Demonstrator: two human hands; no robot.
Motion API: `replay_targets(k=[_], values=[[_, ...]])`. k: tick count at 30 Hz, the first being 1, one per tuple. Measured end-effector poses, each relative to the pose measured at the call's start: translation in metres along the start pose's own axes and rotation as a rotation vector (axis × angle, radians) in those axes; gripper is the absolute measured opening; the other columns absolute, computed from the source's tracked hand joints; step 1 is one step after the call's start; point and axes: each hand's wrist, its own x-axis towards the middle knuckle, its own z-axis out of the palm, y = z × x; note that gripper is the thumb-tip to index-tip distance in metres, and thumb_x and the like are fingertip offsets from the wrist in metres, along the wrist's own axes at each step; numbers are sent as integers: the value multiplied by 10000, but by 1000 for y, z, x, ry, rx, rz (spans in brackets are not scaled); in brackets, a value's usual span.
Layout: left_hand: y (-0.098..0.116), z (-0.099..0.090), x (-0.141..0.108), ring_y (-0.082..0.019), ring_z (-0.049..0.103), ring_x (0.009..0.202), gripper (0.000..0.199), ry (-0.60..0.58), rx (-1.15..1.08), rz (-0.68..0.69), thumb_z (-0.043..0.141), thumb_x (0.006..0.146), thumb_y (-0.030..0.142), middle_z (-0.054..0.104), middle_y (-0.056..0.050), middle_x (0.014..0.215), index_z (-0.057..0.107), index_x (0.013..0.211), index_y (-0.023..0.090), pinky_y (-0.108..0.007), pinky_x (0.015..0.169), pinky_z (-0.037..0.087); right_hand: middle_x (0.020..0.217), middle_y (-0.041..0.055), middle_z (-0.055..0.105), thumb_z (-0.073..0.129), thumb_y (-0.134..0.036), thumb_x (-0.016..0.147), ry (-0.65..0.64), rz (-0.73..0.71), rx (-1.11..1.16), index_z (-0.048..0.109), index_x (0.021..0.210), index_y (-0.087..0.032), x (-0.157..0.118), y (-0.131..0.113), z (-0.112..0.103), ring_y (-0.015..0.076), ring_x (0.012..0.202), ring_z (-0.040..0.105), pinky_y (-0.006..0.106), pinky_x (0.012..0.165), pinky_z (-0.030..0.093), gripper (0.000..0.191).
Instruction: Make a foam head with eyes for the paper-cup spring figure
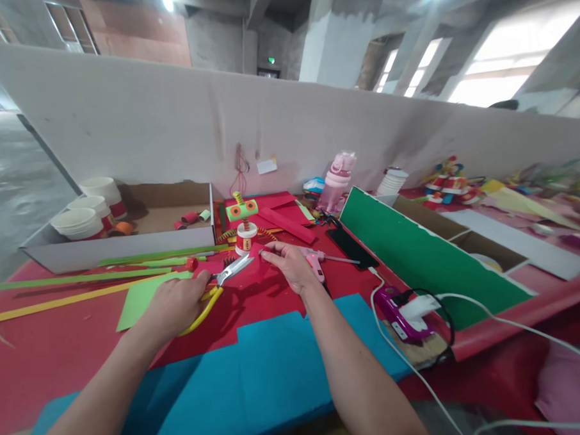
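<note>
Yellow-handled scissors [215, 299] are in my left hand [181, 302], its fingers closed on them. The blades point right, towards a small piece of red paper [257, 265]. My right hand [288, 264] pinches that paper at its right edge. Just behind the paper stands a paper-cup figure [246, 237] with a green head, orange eyes and coiled paper arms. A pink glue gun [315, 261] lies right of my right hand, partly hidden by it. Light green paper [146, 294] lies under and beside my left hand.
At the back left, a cardboard box [128, 249] holds paper cups. Green and yellow strips [63, 298] lie at left. Blue sheets [271, 353] cover the front edge. At right are a phone [351, 247], a purple power strip [403, 318] with cables, a green-sided box [417, 257] and a pink bottle [335, 182].
</note>
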Motion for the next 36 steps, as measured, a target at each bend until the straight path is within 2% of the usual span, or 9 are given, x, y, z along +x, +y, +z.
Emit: replay_targets(k=[13,22,31,34,36], values=[[-3,0,0,-316,667,815,312,3,-29,21,367,883,279,698,-166,921,518,1129,159,-334,626,443,825,-9,685,728,-334,665,-15,19,-27,705,878,-194,0,2,-2,132,771,580,260,757,430,255],[-2,-2,-1,-309,673,832,307,-3,8,6,390,886,271,701,-156,922,520,1144,165,-326,647,449,814,-21,684,726,-309,679,-32,21,-35,705,849,-188,-1,0,-2,113,748,581,250,761,420,209],[-3,-1,-1,-319,669,818,314,0,-28,11,373,893,293,695,-171,922,530,1130,157,-332,620,437,794,-22,672,750,-334,649,-11,36,-13,681,858,-192,-1,1,-3,117,731,582,243,715,431,261],[-2,-1,0,-293,666,808,314,1,-56,4,379,887,291,691,-163,929,526,1134,163,-314,619,425,780,-24,666,765,-383,634,20,40,7,666,854,-201,-1,0,0,124,728,584,238,685,439,302],[-1,-2,0,-267,662,794,304,2,-96,-15,386,882,279,687,-144,915,515,1136,172,-292,609,409,790,-8,669,704,-501,686,52,31,25,648,864,-207,-1,-2,5,139,741,599,244,662,452,348]])
